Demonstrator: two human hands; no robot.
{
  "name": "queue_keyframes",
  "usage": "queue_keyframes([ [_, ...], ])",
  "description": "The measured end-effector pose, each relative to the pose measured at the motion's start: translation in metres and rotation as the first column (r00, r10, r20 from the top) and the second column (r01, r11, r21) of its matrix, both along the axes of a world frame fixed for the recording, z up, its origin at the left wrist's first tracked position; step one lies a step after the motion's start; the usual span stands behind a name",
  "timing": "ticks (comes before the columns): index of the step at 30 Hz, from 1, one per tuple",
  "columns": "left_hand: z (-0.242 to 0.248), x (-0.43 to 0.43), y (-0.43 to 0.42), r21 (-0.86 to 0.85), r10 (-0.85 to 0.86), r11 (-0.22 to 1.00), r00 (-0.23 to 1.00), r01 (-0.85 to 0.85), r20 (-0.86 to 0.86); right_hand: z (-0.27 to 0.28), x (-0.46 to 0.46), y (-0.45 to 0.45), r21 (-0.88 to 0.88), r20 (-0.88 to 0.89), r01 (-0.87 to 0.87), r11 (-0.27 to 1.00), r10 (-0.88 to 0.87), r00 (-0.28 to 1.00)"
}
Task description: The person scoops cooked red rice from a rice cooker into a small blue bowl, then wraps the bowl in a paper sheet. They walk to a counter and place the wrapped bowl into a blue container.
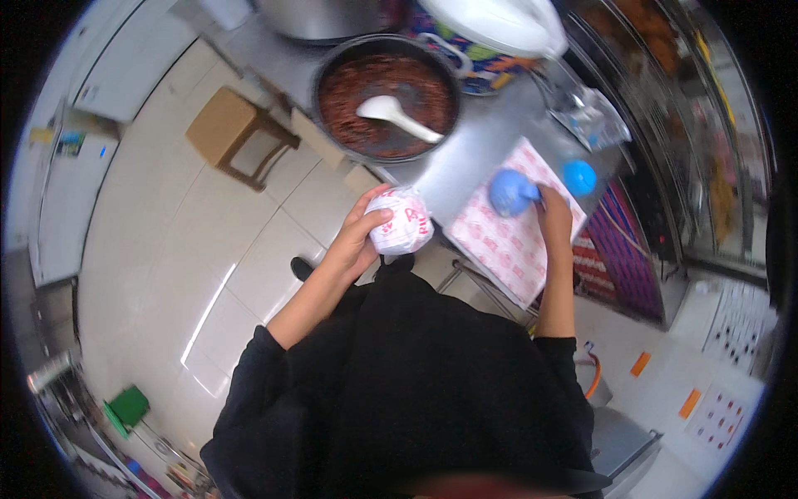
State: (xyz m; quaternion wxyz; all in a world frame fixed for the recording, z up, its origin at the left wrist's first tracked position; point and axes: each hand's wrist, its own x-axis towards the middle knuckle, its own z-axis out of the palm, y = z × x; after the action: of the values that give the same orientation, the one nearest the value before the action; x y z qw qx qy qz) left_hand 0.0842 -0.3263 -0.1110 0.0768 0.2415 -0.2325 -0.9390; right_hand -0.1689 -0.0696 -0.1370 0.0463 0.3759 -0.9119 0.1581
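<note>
My left hand is closed around a round bundle in printed white wrapping paper, held up in front of my body, left of the table edge. The wrapping bears red writing and hides what is inside. Over to the right, my right hand grips the short handle of a rounded blue plastic utensil, perhaps a scoop. That utensil is over a stack of pink-and-white printed wrapping sheets, which lies at the table's near corner. A bright blue round object stands just beyond the sheets, close to my right hand.
On the steel table, a wide dark pan holds reddish-brown shredded food and a white serving spoon. Behind are a large metal pot and a white lid. A glass display case borders the right; a brown stool stands left.
</note>
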Motion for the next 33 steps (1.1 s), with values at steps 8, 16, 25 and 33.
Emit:
queue_keyframes([
  [8,0.021,0.143,-0.121,-0.424,0.451,0.824,0.888,-0.376,0.088,0.055,0.228,-0.238,-0.523,0.467,-0.216,0.825,0.489,0.737],
  [16,-0.021,0.301,-0.289,-0.791,0.799,0.481,0.56,-0.379,0.218,-0.005,0.446,-0.505,-0.654,0.592,-0.31,0.691,0.721,0.359],
  [25,-0.121,0.367,-0.487,-0.677,0.858,0.501,0.41,-0.539,0.308,-0.107,0.531,-0.737,-0.461,0.698,-0.38,0.802,0.593,0.402],
  [33,-0.099,0.405,-0.733,-0.621,0.895,0.445,0.325,-0.645,0.305,-0.085,0.558,-1.005,-0.467,0.767,-0.453,0.759,0.603,0.219],
])
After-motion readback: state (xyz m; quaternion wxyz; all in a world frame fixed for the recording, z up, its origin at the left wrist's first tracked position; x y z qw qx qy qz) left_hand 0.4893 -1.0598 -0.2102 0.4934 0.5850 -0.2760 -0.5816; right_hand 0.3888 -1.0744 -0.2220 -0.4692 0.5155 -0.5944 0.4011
